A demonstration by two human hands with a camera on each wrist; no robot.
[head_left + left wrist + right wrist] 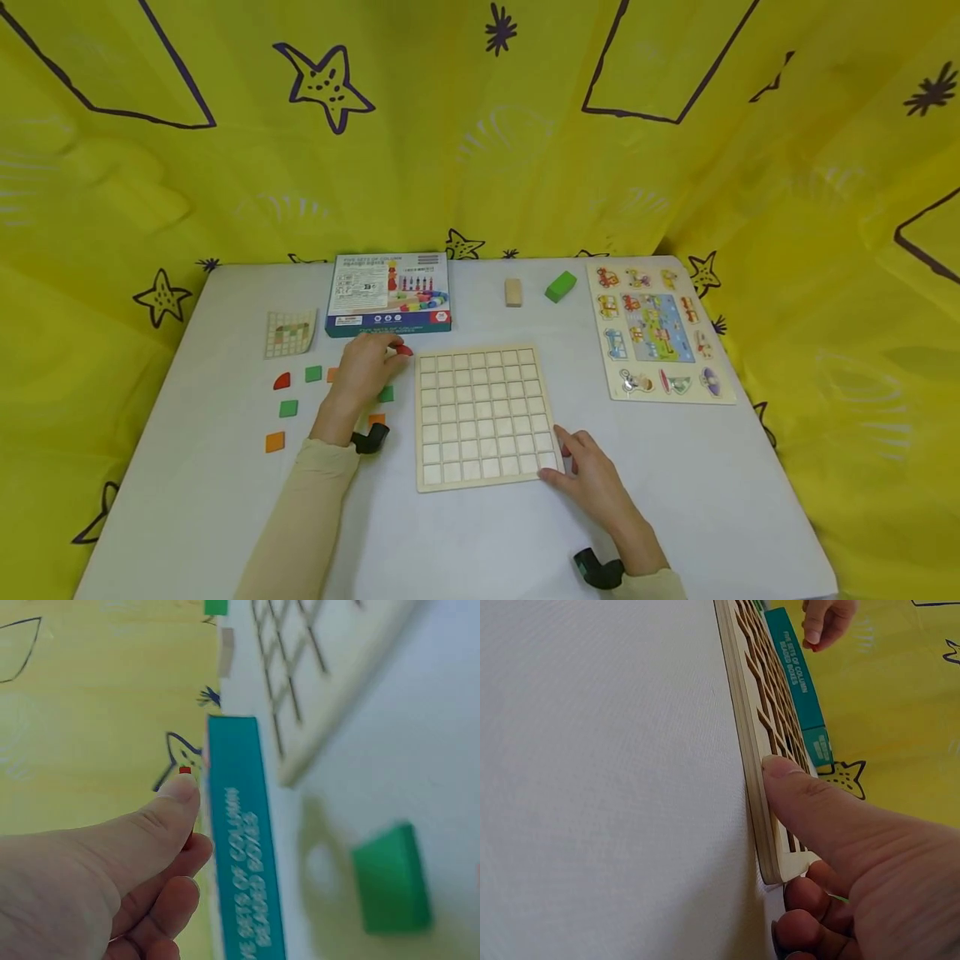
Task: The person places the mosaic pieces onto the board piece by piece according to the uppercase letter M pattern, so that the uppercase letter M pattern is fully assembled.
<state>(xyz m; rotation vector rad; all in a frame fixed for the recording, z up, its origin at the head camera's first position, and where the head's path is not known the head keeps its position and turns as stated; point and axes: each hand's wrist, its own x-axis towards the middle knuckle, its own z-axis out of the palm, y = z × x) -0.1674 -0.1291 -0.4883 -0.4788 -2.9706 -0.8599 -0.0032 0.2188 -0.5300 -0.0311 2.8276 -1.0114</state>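
My left hand pinches a small red piece between thumb and fingers. It is raised over the table by the far left corner of the wooden grid board. In the left wrist view only a bit of the red piece shows past the thumb tip. My right hand grips the board at its near right corner. There the thumb lies on the top rim, with the other fingers curled at the side edge. All the board's square cells in view are bare.
Left of the board lie several green and orange squares, among them a green one, and a red quarter-circle. Behind them are a pattern card and a box. A beige block, a green block and a picture puzzle stand farther right.
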